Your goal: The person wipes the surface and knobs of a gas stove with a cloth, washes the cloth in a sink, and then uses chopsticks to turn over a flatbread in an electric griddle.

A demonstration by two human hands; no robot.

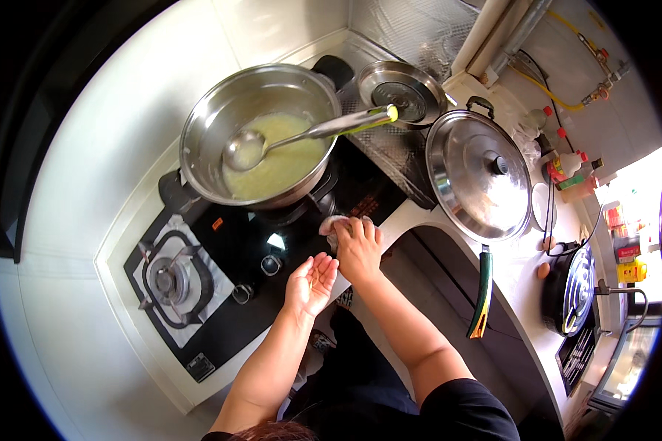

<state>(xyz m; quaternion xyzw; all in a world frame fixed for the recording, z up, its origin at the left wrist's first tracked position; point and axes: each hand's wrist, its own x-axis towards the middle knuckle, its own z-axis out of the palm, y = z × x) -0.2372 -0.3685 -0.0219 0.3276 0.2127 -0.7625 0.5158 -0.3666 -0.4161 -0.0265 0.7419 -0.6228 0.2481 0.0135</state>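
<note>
My right hand (pixel 358 248) presses a pale, crumpled cloth (pixel 332 226) onto the front edge of the black glass stove top (pixel 251 248). Close beside it, my left hand (pixel 312 282) is turned palm up and slightly cupped, its fingers stretched out; whether small bits lie in the palm I cannot tell. Beyond both hands, a large steel pot (pixel 198 158) stands on a burner with pale yellow, soupy food (pixel 278 170) inside. A steel ladle (pixel 301 137) rests in it, its bowl in the food and its handle over the right rim.
At left is a second burner (pixel 171 281) with two knobs near it. To the right are a steel basin (pixel 401 92), a large lid (pixel 478 173), a green-handled utensil (pixel 482 294) jutting over the counter edge, an egg (pixel 543 270), bottles (pixel 566 167) and a dark electric pan (pixel 570 290).
</note>
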